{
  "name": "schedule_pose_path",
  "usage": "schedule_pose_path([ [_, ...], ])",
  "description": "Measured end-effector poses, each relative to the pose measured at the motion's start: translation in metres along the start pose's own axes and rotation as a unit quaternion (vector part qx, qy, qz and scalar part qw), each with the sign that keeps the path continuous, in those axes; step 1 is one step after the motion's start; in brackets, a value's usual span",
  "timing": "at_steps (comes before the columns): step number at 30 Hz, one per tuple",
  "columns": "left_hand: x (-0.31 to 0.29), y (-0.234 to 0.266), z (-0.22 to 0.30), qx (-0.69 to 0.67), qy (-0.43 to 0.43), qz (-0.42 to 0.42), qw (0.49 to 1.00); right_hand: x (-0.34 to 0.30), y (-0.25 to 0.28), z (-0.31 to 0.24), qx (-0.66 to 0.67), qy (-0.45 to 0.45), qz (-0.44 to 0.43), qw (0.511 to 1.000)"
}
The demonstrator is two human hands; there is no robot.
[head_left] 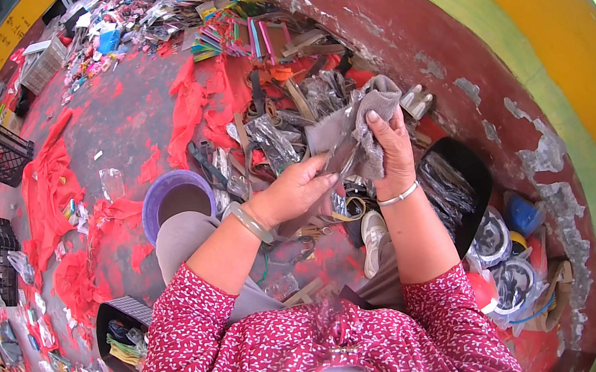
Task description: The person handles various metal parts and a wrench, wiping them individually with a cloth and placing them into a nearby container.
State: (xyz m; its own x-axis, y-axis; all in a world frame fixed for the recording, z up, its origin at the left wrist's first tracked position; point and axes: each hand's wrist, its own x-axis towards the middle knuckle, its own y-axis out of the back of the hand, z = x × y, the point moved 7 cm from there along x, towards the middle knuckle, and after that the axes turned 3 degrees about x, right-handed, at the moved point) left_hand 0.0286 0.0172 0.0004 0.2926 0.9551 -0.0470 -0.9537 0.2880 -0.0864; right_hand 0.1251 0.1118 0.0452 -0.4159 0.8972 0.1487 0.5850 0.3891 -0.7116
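A grey cloth (pixel 371 96) is bunched in my right hand (pixel 392 151), whose fingers and thumb press it together in front of my chest. Thumb and fingers of my left hand (pixel 293 193) pinch a dark, flat, shiny strip (pixel 343 149) that runs into the folds of the cloth. Its kind is unclear, since the cloth covers its far end. Just left of my knee stands a purple bucket (pixel 150 219) with dark liquid inside. Beyond my hands lies a pile of belt-like straps and items in clear plastic bags (pixel 272 143).
At right, a black bin (pixel 477 177) holds plastic-wrapped things beside the peeling red wall (pixel 466 66). Black crates (pixel 0 153) stand at the left. A black basket (pixel 107 317) sits by my left elbow. Red sheeting (pixel 52 186) and mixed goods (pixel 154 14) litter the floor.
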Motion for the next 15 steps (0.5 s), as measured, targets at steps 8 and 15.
schedule_pose_path([
  [8, 0.001, -0.041, -0.006, -0.283, 0.055, -0.092, 0.953, -0.001, 0.023, 0.008, 0.029, 0.009, 0.156, 0.987],
  [15, 0.005, -0.047, -0.025, -0.453, 0.104, -0.096, 0.880, 0.014, 0.044, 0.012, 0.044, 0.006, 0.134, 0.990],
])
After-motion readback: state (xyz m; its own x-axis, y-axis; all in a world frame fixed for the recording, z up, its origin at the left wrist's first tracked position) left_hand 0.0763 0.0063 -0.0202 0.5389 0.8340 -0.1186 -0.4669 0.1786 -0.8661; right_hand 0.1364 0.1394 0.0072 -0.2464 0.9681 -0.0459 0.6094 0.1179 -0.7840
